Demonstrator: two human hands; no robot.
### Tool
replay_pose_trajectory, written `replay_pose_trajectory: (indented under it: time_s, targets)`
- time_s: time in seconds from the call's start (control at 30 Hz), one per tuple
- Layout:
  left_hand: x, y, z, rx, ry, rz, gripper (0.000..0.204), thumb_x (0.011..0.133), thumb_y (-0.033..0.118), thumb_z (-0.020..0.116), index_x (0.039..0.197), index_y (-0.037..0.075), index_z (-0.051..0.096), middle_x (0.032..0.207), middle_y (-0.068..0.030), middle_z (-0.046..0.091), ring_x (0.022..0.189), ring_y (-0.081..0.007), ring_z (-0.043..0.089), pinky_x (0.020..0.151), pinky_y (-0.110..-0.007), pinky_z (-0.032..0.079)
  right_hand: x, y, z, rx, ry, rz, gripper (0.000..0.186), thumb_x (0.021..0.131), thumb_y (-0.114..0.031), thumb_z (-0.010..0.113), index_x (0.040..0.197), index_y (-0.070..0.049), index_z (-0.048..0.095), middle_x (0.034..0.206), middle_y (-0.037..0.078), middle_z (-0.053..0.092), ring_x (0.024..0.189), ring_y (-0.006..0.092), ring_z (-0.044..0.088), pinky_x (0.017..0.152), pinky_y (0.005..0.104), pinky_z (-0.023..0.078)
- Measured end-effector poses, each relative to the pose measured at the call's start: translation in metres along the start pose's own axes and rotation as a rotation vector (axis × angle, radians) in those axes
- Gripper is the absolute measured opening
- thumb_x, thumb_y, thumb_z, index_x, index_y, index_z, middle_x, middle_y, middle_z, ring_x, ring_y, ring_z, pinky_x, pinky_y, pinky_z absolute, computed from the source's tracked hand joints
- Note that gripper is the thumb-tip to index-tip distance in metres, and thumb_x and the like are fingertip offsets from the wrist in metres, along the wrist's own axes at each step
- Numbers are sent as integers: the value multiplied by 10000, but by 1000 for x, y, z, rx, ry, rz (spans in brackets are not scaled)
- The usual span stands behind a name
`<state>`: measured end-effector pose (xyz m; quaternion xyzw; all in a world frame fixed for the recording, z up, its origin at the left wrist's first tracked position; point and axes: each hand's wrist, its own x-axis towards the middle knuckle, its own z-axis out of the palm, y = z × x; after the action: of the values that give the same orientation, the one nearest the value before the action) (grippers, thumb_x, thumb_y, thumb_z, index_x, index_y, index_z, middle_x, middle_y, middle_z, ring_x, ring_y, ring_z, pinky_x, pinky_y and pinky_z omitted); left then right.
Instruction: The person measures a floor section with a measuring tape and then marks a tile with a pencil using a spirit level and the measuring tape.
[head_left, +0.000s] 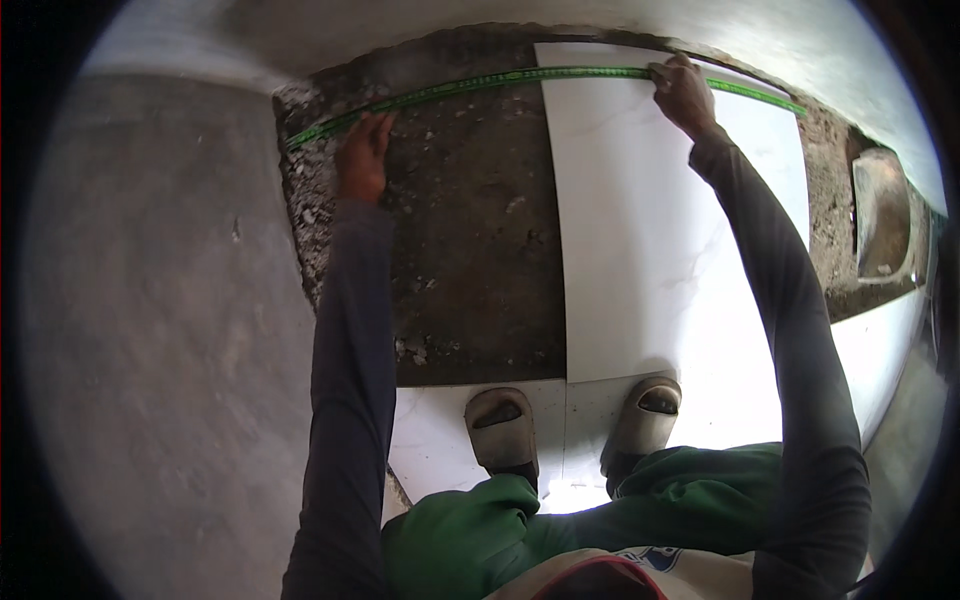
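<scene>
The green strip (450, 88), printed with measuring marks, is stretching across the far part of the floor. Its left end is reaching the far left corner of the bare patch (480, 230), beside the smooth grey surface (150, 280); its right part is lying over the large white tile (620, 200), just inside the far edge, and ending near that tile's far right corner.

The left hand (364, 158) is reaching over the left side of the bare patch, its fingertips meeting the strip not far from the left end. The fingers are standing close together, but whether they are gripping the strip I cannot tell. The right hand (687, 96) is holding the strip with curled fingers above the far part of the white tile, right of the middle of its far edge.

The tile is bordering the rough, crumbly patch along its left edge. Along the near edges of both, paler tiles (430, 412) are carrying two sandals (500, 425), worn by the person, who is wearing green trousers (460, 525) and dark sleeves (350, 320). Beyond the tile's right edge, a pale, hollow basin (885, 215) is sitting in rough ground near the far wall (480, 12).
</scene>
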<state>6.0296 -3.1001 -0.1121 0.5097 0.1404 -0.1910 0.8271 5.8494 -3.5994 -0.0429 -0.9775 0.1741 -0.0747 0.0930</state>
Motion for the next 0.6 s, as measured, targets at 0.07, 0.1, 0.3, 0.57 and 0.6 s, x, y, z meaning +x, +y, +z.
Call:
replay_pose_trajectory:
  time_s: [0.07, 0.1, 0.3, 0.57, 0.6]
  targets:
    - [-5, 12, -23, 911, -183, 570, 292, 1034, 182, 652, 1252, -12, 660, 1247, -157, 661, 1192, -293, 669, 908, -366, 569, 2, -24, -4, -88, -74, -69, 338, 901, -104, 587, 1189, -160, 756, 1140, 166, 671, 1053, 390, 653, 905, 500, 552]
    - [-6, 8, -11, 1214, -220, 803, 251, 1042, 190, 641, 1200, 3, 696, 1191, -167, 683, 1151, -309, 686, 898, -390, 571, 2, 14, 0, -133, 16, -200, 387, 886, -72, 558, 1204, -174, 754, 1089, 177, 683, 1002, 400, 659, 886, 501, 556]
    - [-73, -7, -12, 187, -22, 48, 208, 1011, 179, 656, 1037, -22, 699, 1062, -140, 742, 994, -249, 746, 807, -332, 580, -61, 29, -12, -82, -102, -186, 243, 980, -213, 619, 1154, -133, 768, 1056, 199, 687, 959, 412, 683, 842, 505, 541]
    - [-293, -38, 22, 208, 155, -310, 276, 1006, 302, 691, 1089, 41, 721, 1061, -76, 767, 953, -144, 722, 771, -259, 539, -246, 85, -117, -105, -314, -374, 185, 1017, -97, 597, 1102, -51, 754, 1045, 136, 697, 943, 326, 676, 832, 450, 541]
    - [-318, -41, 23, 213, 181, -388, 285, 1004, 306, 693, 1111, 42, 715, 1074, -84, 765, 956, -149, 723, 776, -266, 540, -272, 99, -119, -116, -310, -422, 173, 1004, -66, 611, 1096, -46, 756, 1058, 125, 704, 962, 308, 678, 850, 435, 542]
